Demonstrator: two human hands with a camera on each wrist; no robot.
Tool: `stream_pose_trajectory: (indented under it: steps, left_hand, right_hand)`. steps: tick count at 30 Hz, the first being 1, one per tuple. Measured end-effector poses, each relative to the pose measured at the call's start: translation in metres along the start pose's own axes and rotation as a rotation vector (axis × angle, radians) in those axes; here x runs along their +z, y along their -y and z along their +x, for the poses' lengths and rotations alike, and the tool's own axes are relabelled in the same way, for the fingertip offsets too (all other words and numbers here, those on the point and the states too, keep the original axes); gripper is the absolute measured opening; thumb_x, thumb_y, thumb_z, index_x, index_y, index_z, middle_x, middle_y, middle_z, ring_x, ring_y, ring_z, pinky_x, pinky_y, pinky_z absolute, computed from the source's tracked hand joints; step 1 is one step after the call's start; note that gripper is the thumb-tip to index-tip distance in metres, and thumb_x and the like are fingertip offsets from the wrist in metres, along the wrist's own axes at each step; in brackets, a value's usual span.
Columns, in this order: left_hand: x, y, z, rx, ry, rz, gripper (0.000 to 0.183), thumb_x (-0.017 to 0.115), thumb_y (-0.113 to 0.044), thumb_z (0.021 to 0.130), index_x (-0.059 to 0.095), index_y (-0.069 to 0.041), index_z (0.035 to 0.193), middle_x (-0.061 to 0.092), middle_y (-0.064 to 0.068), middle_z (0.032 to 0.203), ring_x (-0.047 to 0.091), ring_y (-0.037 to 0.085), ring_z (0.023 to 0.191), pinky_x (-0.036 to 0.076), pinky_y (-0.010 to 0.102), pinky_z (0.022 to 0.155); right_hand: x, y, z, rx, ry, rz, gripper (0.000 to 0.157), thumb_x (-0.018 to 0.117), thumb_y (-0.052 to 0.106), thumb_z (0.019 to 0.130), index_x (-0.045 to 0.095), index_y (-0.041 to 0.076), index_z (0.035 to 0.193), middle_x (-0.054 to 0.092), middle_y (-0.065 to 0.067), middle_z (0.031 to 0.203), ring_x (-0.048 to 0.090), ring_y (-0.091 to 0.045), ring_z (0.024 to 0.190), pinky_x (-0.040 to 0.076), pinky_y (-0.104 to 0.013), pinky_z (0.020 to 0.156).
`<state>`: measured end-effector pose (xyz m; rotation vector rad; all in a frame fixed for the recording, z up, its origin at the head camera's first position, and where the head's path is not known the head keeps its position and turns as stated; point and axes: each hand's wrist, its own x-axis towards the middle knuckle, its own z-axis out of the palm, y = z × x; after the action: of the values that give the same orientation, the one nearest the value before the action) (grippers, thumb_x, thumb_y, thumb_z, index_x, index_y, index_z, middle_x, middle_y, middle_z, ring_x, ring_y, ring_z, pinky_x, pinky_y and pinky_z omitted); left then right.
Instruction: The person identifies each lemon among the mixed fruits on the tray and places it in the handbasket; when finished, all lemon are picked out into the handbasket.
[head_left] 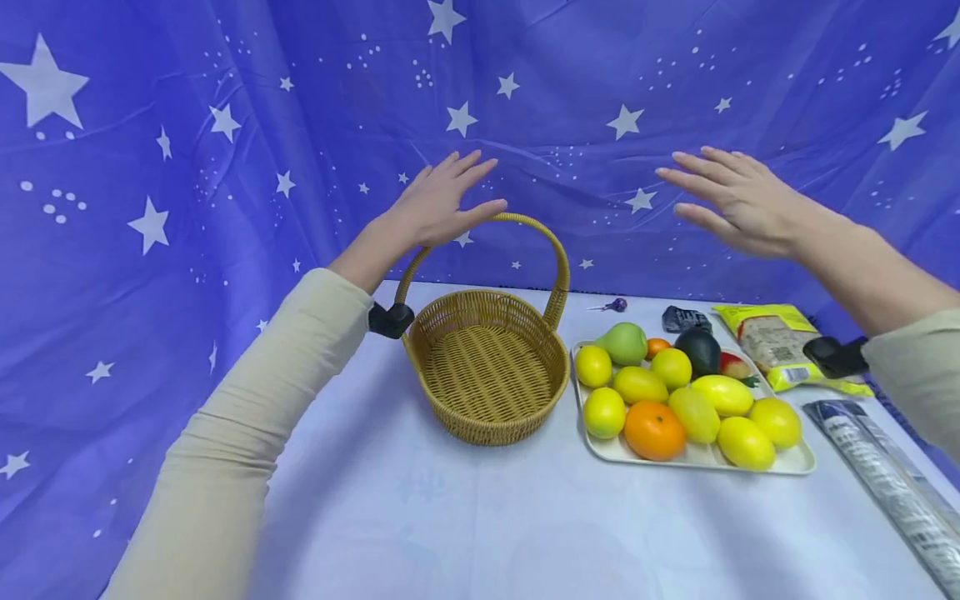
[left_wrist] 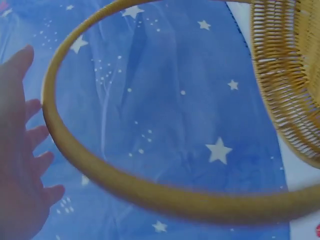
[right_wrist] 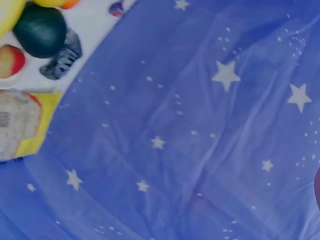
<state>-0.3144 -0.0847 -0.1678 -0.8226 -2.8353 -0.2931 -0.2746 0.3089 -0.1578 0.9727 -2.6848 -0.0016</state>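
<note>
A wicker basket [head_left: 491,367] with a tall arched handle [head_left: 558,258] stands on the white table, nothing inside it. Above its left side my left hand [head_left: 442,200] is raised with fingers spread; in the head view the thumb overlaps the handle top. In the left wrist view that handle passes close by the fingers [left_wrist: 37,135], and contact is unclear. My right hand [head_left: 742,200] hovers in the air, fingers extended and holding nothing, above a white tray [head_left: 615,450]. Several lemons [head_left: 746,442], an orange [head_left: 655,431], a green pear [head_left: 624,343] and a dark avocado-like fruit [head_left: 697,350] lie on it.
Behind the tray are a lollipop [head_left: 617,305] and a crumpled black packet [head_left: 684,319]. A yellow bag [head_left: 787,342] lies to its right, with a long silver-grey package [head_left: 885,475] nearer me. Blue star-patterned cloth [head_left: 555,100] hangs behind and along the sides.
</note>
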Motion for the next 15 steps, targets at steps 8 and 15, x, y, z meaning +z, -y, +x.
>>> stream_pose_trajectory:
  steps: [8,15]
  left_hand:
    - [0.036,0.044,-0.045,-0.065,-0.053,-0.202,0.076,0.042,-0.068,0.091,0.020,-0.032,0.155,0.010,-0.003,0.161,0.011,0.028,0.146,0.014,0.075,0.105]
    - [0.084,0.065,-0.086,-0.104,-0.075,-0.303,0.077,0.057,-0.057,0.091,0.032,-0.018,0.153,0.019,0.005,0.159,0.025,0.036,0.141,0.033,0.068,0.101]
  right_hand:
    - [0.037,-0.006,-0.077,0.091,-0.085,0.289,0.050,0.038,0.016,0.104,0.030,0.011,0.153,0.021,-0.022,0.156,0.009,-0.042,0.143,-0.003,-0.064,0.113]
    - [0.078,-0.017,-0.149,0.456,-0.187,0.490,0.048,0.027,0.020,0.107,0.022,0.020,0.156,0.020,-0.016,0.157,0.029,-0.020,0.139,0.026,-0.036,0.115]
